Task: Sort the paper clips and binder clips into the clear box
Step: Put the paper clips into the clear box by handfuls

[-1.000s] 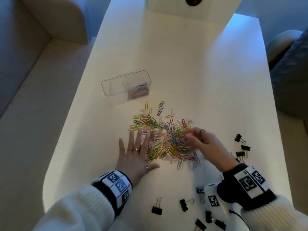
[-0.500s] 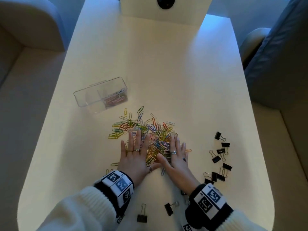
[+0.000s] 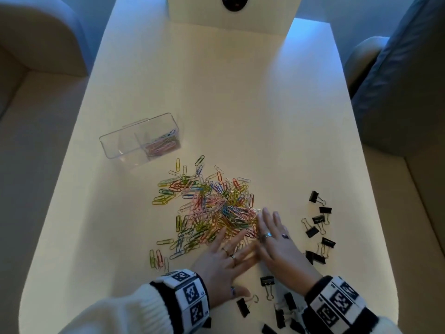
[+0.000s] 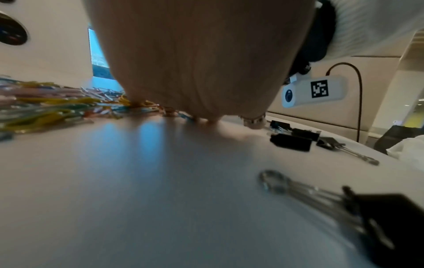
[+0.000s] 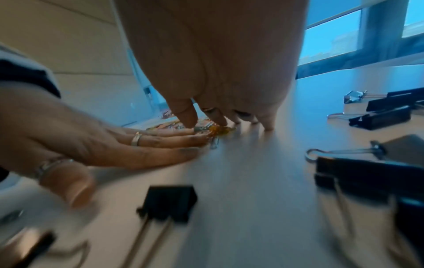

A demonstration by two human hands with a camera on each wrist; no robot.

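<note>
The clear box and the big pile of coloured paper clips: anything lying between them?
Just bare table, seen in the head view, between the clear box and the paper clips.

paper clips point(image 3: 212, 208) multicoloured | binder clips point(image 3: 315, 225) black | table point(image 3: 228, 92) cream

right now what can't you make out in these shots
- Left compartment of the clear box, head view: whether it holds anything; too small, glare.
- Binder clips nearest the person, head view: count; cut by the edge, hidden by sleeves.
- Left hand, left wrist view: its fingers; the palm hides them.
</note>
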